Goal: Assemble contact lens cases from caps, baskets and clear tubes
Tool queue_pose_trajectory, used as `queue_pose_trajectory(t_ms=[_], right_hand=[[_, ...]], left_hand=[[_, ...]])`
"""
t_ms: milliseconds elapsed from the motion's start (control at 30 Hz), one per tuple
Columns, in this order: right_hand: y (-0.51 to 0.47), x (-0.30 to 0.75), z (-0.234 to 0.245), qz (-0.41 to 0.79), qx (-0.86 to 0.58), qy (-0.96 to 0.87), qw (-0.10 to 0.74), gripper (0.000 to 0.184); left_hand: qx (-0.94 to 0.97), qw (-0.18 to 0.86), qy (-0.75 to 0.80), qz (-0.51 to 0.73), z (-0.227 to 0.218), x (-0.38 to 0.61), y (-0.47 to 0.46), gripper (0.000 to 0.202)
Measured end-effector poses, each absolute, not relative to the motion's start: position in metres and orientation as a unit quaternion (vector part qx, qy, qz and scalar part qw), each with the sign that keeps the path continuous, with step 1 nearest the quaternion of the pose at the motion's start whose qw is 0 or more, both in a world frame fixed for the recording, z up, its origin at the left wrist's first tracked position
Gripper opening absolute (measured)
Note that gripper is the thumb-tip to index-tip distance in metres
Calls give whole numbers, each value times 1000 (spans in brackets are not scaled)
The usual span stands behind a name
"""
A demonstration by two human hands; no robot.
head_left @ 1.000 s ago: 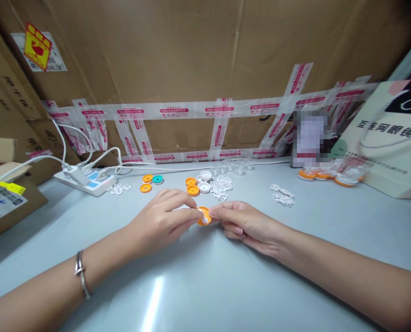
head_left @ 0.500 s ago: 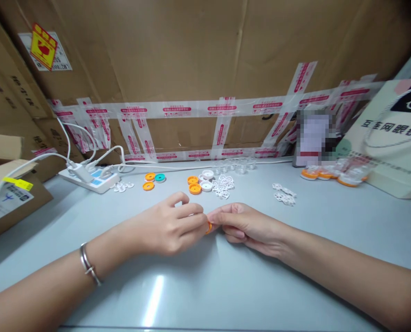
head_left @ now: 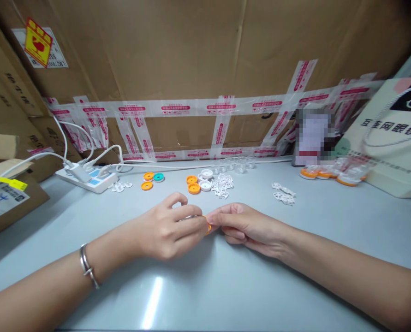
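Between my two hands is a small orange plastic ring, mostly covered by fingers. My left hand is closed on its left side, with the index finger curled up. The thumb and fingertips of my right hand pinch its right edge. Just beyond the hands sit orange round caps, white round caps and a heap of white openwork pieces. Farther left lie a teal disc and orange discs.
Clear plastic cups line the back. At right are more white pieces, orange-based clear parts, a blurred phone-like object and a paper bag. A power strip, white knobs and cartons stand left.
My left hand has turned slightly, and a little more of the orange ring shows beside its fingertips. My right hand keeps its pinch. The camera view has shifted slightly.
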State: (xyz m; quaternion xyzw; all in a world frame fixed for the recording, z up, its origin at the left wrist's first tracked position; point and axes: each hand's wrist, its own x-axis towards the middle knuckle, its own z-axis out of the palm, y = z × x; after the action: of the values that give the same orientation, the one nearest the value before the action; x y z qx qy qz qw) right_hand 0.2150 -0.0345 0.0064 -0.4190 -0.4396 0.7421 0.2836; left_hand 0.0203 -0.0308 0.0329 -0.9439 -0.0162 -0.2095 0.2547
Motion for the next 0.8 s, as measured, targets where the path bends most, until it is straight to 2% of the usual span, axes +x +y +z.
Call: queue_pose_trajectory(t_ms=[567,800], right_hand=[[-33,215,7,750,-410,-429,293,12],[-34,216,7,742,-420,-428,300,14]], left_hand=[[-951,238,-41,-193,33,20,-35,17],[-961,111,-109,-229,24,19,-29,21]])
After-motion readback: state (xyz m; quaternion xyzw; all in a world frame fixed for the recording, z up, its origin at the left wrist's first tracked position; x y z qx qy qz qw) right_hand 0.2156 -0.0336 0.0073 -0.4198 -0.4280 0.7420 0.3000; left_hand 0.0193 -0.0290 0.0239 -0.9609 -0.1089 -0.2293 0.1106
